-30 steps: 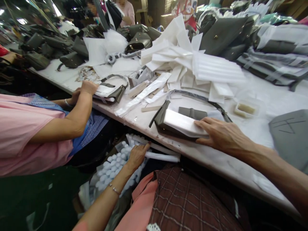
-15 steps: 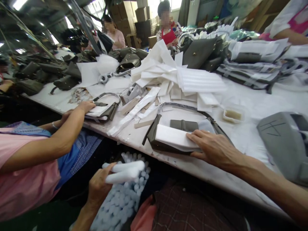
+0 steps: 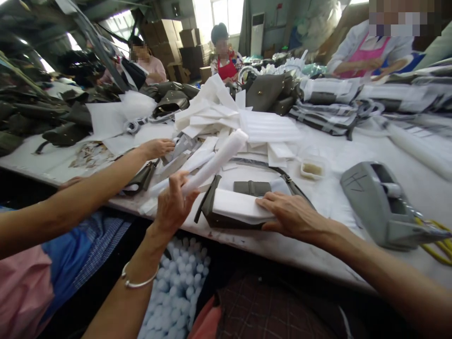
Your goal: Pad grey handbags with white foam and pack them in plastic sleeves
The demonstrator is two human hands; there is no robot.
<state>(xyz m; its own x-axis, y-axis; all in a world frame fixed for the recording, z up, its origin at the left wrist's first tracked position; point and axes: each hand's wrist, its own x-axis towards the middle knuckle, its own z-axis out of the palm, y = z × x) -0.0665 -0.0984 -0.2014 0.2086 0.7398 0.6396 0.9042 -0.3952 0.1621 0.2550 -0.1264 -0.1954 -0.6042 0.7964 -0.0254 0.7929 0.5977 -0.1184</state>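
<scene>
My left hand (image 3: 174, 200) is closed around white foam rods (image 3: 221, 157), raised above the table edge and pointing up to the right. Their overlap hides how many there are. A dark olive handbag (image 3: 226, 222) lies on the table in front of me, with its wrapped handle (image 3: 247, 163) towards the back. A white foam block (image 3: 235, 203) rests along its near side. My right hand (image 3: 287, 214) holds the bag's near right part, fingers on the foam and thumb lower at the front edge. Below the table, a bag of many white foam rods (image 3: 176, 287) stands by my lap.
White foam sheets (image 3: 212, 113) are heaped behind the handbag. A grey tape dispenser (image 3: 377, 202) and a small clear tub (image 3: 312, 168) stand to the right. A co-worker's arm (image 3: 116, 169) reaches across from the left, near another olive bag (image 3: 141, 179). Wrapped bags (image 3: 325, 110) lie further back.
My left hand has risen with the foam rods from beside the bag of rods to above the table edge. The co-worker's hand has moved towards the foam heap. My right hand stays on the handbag.
</scene>
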